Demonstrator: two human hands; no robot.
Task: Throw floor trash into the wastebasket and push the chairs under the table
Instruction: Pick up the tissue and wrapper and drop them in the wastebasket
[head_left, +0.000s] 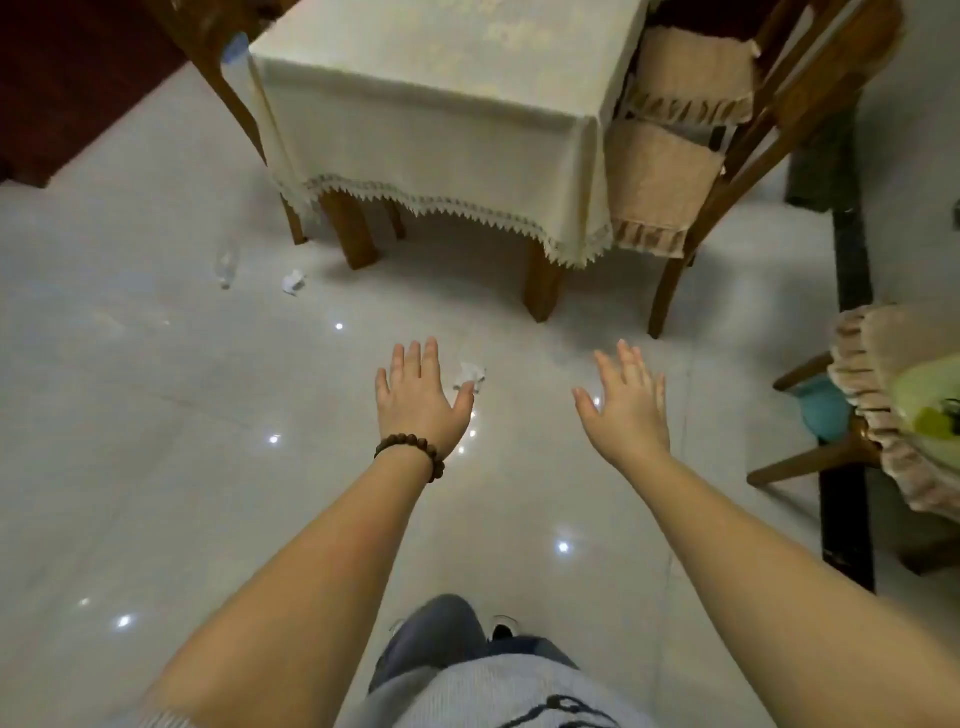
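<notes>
You are holding both arms out over the tiled floor (156, 467), palms down. Your left hand (418, 397), with a bead bracelet (410, 453) on its wrist, is lying open and empty, fingers spread; your right hand (628, 402) is open and empty too. A crumpled paper (470, 375) is lying on the floor just beyond your left thumb. Farther off to the left, a second paper wad (293, 282) and a clear plastic bottle (227, 266) are lying near the cloth-covered table (431, 93). A cushioned chair (727, 140) is standing at the table's right edge.
</notes>
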